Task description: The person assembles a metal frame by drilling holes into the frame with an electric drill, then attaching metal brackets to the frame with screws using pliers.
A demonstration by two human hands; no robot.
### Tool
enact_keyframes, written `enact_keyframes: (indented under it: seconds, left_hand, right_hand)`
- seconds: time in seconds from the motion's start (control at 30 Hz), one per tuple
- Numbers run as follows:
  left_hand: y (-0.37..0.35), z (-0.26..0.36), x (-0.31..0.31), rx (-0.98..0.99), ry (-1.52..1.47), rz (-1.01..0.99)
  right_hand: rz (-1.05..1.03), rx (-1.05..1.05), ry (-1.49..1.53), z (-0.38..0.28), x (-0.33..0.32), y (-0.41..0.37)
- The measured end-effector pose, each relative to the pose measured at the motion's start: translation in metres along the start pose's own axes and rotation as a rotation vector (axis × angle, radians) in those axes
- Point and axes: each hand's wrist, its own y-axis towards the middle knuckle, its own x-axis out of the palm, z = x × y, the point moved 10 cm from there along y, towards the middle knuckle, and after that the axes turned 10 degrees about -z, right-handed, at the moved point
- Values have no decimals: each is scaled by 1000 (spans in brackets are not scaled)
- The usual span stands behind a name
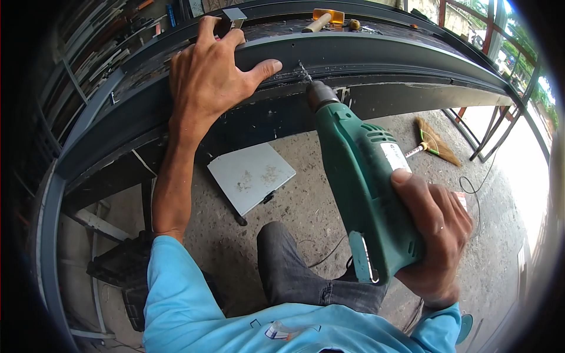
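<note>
My right hand (435, 229) is wrapped around the body of a green power drill (347, 153), tilted up and away from me. The drill bit (305, 72) points at the face of a dark metal frame bar (376, 59), its tip right at the surface. A small dark hole shows just above the tip. My left hand (206, 88) grips the same bar left of the bit, thumb stretched along its face and fingers bent over the top edge. Beside those fingertips stands a small silver angled metal piece (234, 17), partly hidden by them.
Behind the bar lie a mallet (321, 22) with an amber head and some small loose parts. A light grey flat-topped stand (253, 176) is on the floor below. To the right are a broom (436, 141) and a trailing cable (477, 194). Stacked metal lengths (97, 53) fill the left background.
</note>
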Motion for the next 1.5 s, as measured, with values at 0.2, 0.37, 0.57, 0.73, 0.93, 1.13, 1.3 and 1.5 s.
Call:
enact_keyframes:
  seconds: [0.2, 0.37, 0.57, 0.73, 0.93, 1.13, 1.3, 1.5]
  left_hand:
    - [0, -3, -1, 19, -3, 7]
    - [-1, -1, 0, 41, 12, 12]
    - [-1, -1, -4, 24, 24, 33]
    - [-1, -3, -1, 15, -10, 0]
    - [-2, 1, -4, 54, 26, 48]
    - [-1, 2, -2, 69, 68, 35]
    - [-2, -1, 0, 28, 16, 16]
    - [-1, -1, 1, 36, -14, 5]
  right_hand:
    - [-40, 25, -30, 5, -3, 5]
    - [-80, -6, -5, 10, 1, 7]
    - [-34, -20, 66, 16, 3, 7]
    - [-2, -49, -13, 5, 9, 1]
    - [41, -10, 57, 10, 5, 6]
    - [-63, 4, -8, 0, 6, 11]
    - [10, 9, 25, 7, 1, 12]
    - [18, -11, -7, 4, 0, 11]
